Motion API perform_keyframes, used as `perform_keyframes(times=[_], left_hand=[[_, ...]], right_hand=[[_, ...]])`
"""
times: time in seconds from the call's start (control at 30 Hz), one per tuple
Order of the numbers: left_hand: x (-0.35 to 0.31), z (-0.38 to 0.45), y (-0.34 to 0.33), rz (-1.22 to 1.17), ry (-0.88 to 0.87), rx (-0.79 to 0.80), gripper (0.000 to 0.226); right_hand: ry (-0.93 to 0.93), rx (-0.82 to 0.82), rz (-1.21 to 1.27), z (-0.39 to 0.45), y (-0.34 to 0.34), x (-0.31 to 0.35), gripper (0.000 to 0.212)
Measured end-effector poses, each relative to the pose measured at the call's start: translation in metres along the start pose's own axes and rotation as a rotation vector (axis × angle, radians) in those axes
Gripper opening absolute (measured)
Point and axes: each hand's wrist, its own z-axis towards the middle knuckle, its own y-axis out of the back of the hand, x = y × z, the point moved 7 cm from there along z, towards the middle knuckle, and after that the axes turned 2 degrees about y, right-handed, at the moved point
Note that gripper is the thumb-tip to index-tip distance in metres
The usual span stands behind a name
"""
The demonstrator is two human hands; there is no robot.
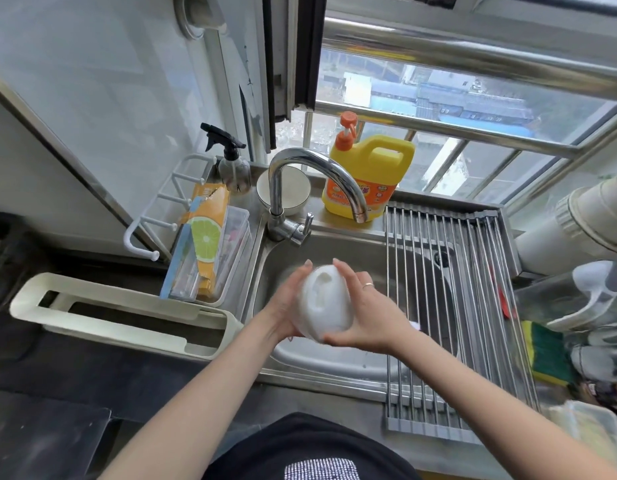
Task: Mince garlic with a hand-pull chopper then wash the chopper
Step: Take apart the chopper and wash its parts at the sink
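Over the sink (338, 367), left hand (289, 306) and right hand (367, 311) each grip the white chopper (326, 299), fingers curled round it.

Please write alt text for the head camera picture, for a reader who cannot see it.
Two bare hands, left hand and right hand, hold a white rounded plastic chopper part between them above a stainless steel sink. A curved chrome faucet stands behind, with no water visible, and a yellow detergent jug with orange pump sits on the ledge.
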Motion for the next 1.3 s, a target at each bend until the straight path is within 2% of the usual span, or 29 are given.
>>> perform_keyframes(times=[0.13, 0.23, 0.33, 0.43, 0.53, 0.67, 0.77, 0.87, 0.97, 1.07, 1.1, 1.17, 1.23, 1.3], left_hand=[[0.005, 0.001, 0.0, -0.07, 0.039, -0.043, 0.069], [-0.007, -0.002, -0.005, -0.043, -0.077, -0.134, 0.071], [-0.01, 0.007, 0.005, 0.049, -0.181, -0.234, 0.101], [-0.01, 0.004, 0.002, 0.025, -0.177, -0.209, 0.101], [-0.013, -0.006, -0.004, -0.044, -0.154, -0.149, 0.083], [-0.017, -0.011, -0.013, -0.1, -0.115, -0.055, 0.058], [-0.015, -0.012, -0.017, -0.087, -0.114, -0.058, 0.061], [-0.011, -0.012, -0.015, -0.127, -0.143, -0.101, 0.07], [-0.019, -0.014, -0.012, -0.09, -0.199, -0.084, 0.066], [-0.023, -0.02, -0.01, -0.042, -0.18, -0.007, 0.067], [-0.023, -0.023, -0.013, -0.069, -0.152, 0.048, 0.069], [-0.024, -0.025, -0.02, -0.079, -0.136, 0.077, 0.07], [-0.03, -0.022, -0.023, 0.011, -0.159, 0.002, 0.069], [-0.042, -0.024, -0.017, 0.195, -0.204, -0.166, 0.065]], right_hand=[[-0.212, -0.03, 0.112, 0.008, -0.004, -0.006, 0.106], [-0.423, -0.058, 0.37, 0.01, -0.009, -0.006, 0.093], [-0.632, 0.004, 0.506, 0.013, -0.011, -0.008, 0.099], [-0.585, 0.12, 0.455, 0.018, -0.005, -0.008, 0.104], [-0.459, 0.215, 0.378, 0.019, 0.004, -0.012, 0.105], [-0.211, 0.204, 0.22, 0.024, 0.01, -0.004, 0.11], [-0.191, 0.154, 0.14, 0.024, 0.007, 0.001, 0.108], [-0.265, 0.089, 0.148, 0.025, 0.003, -0.002, 0.102], [-0.282, 0.091, 0.296, 0.026, -0.003, -0.003, 0.095], [-0.402, 0.061, 0.778, 0.022, 0.004, -0.017, 0.064], [-0.44, 0.062, 0.887, 0.02, 0.003, -0.025, 0.066], [-0.487, 0.163, 0.95, 0.013, -0.007, -0.034, 0.084], [-0.506, 0.226, 1.103, 0.009, -0.025, -0.035, 0.081], [-0.493, 0.133, 1.19, 0.006, -0.026, -0.034, 0.068]])
